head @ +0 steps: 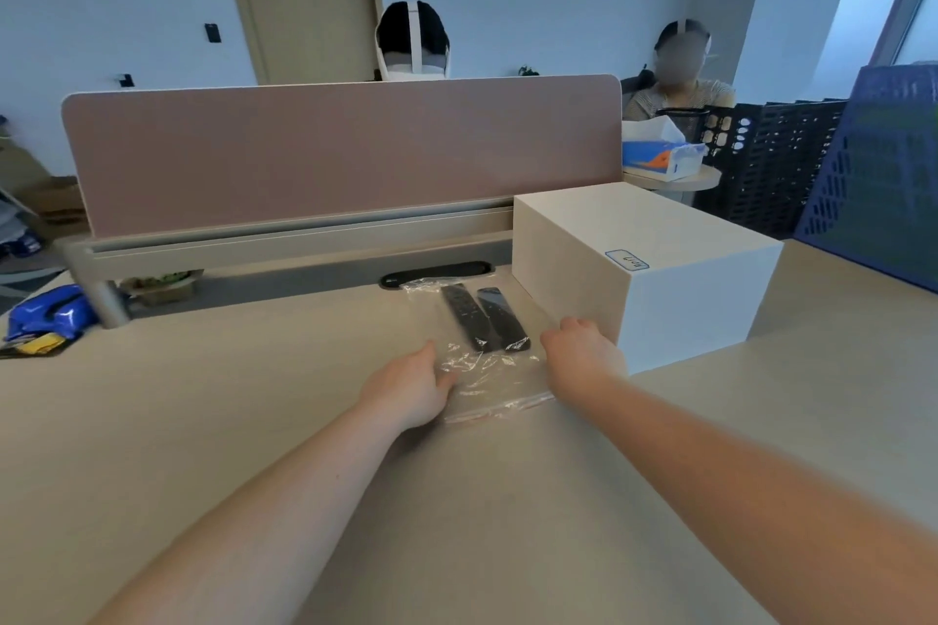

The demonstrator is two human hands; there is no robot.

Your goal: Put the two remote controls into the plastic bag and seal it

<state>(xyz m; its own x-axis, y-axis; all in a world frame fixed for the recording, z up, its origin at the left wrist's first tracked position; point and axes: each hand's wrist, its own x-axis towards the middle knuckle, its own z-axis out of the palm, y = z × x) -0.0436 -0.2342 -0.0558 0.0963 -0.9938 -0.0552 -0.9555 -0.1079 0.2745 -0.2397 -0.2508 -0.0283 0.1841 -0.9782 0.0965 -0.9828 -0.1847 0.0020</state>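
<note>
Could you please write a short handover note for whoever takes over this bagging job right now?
Left hand: flat on the clear plastic bag's left edge, holding nothing.
Right hand: resting on the bag's right edge beside the white box; fingers hidden.
Both black remote controls lie side by side inside the bag on the desk.
Done: remotes are in.
Left: the zip strip at the near end; I cannot tell whether it is sealed, so press along it.

Two slim black remote controls, one (pixel 466 316) and its twin (pixel 502 318), at 12 o'clock inside one clear plastic zip bag (pixel 487 373); one white rectangular box (pixel 660 279) at 2 o'clock; two bare hands, left (pixel 408 388) and right (pixel 581 345).
</note>
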